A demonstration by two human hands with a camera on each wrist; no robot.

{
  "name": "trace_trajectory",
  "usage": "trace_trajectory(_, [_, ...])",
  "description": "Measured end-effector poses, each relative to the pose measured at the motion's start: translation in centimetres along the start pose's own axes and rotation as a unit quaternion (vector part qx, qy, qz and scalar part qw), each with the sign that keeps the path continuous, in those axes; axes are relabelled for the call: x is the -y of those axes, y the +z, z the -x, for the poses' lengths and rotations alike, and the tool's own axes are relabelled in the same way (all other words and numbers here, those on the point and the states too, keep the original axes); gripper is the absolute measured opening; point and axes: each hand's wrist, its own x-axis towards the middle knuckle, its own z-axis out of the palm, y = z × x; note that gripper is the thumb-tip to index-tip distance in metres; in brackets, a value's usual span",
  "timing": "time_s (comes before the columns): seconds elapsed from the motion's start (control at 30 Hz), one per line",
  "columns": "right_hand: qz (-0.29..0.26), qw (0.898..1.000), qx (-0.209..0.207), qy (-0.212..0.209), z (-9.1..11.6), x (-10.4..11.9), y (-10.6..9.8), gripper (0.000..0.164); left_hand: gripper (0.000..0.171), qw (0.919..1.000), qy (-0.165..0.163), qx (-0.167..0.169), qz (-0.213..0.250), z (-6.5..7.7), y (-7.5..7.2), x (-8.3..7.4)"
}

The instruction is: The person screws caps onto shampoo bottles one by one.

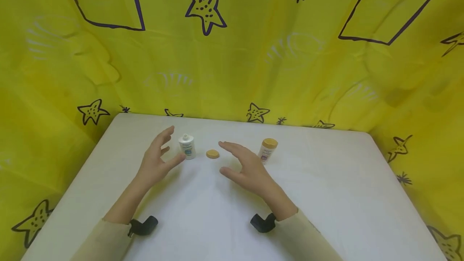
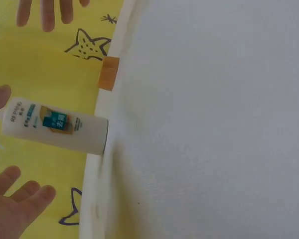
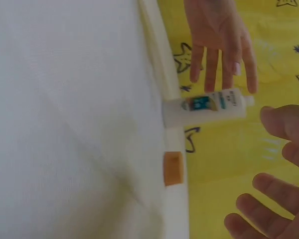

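Note:
An uncapped white shampoo-type bottle (image 1: 187, 148) stands upright on the table, its small neck bare and a teal and gold label on its front. Beside it lies a golden cap (image 1: 212, 154). My left hand (image 1: 154, 166) is at the bottle's left, fingers spread and relaxed, the thumb overlapping the bottle's lower edge in the head view. My right hand (image 1: 250, 170) hovers right of the cap with fingers extended, holding nothing. In the right wrist view the left hand's fingers (image 3: 213, 67) reach close to the bottle (image 3: 204, 110). The cap (image 3: 173, 168) sits alongside.
A second white bottle (image 1: 266, 152) with a golden cap on stands behind my right hand, partly hidden by it. The white table (image 1: 326, 196) ends at a yellow curtain (image 1: 232, 71) with dark star drawings. Black wrist cameras (image 1: 144, 225) are strapped at both sleeves.

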Motion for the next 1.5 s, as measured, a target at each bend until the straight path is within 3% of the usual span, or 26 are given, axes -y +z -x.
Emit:
trace_trajectory(0.17, [0.04,0.997,0.052,0.043,-1.9,0.2,1.6,0.065,0.092,0.9967,-0.055,0.038,0.046,-0.5,-0.1,0.9])
trace_trajectory(0.5, [0.124,0.983,0.107,0.084,-4.9,0.2,4.0,0.063,0.083,0.9911,-0.073,0.064,0.092,-0.9,-0.1,2.1])
trace_trajectory(1.0, [0.154,0.975,0.111,0.12,-6.2,-0.3,5.2,0.05,0.06,0.9897,-0.074,0.081,0.091,-1.4,1.2,3.0])
trace_trajectory(1.2, [0.184,0.971,0.105,0.108,-6.2,-0.6,5.7,0.043,0.052,0.9898,-0.076,0.077,0.093,-1.6,1.7,3.1])
trace_trajectory(1.5, [0.204,0.975,0.053,0.067,-5.9,-0.8,5.8,0.022,0.045,0.9918,-0.068,0.07,0.082,-1.9,2.1,3.1])
